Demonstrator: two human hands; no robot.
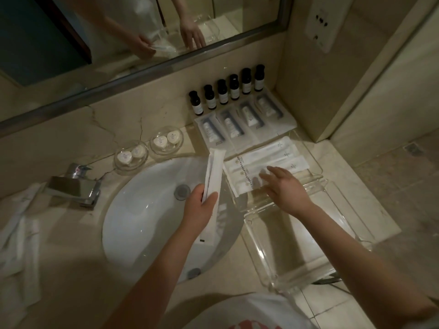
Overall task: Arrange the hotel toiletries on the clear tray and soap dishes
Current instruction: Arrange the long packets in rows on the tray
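The clear tray [297,245] lies on the counter right of the sink. Its far end carries several dark bottles [222,92], a row of sachets with small tubes [234,125] and several long white packets [263,157] laid crosswise. My right hand [282,186] rests flat, fingers straight, on the nearest of those packets. My left hand [202,205] grips a few long white packets [212,176] upright over the sink's right side. Two glass soap dishes [131,156] [167,140], each with two round white soaps, stand behind the sink.
A white sink [147,210] with a chrome tap [76,186] fills the middle. More white packets [19,238] lie loose on the counter at far left. A mirror [118,32] spans the back wall; a wall socket [320,22] sits at upper right.
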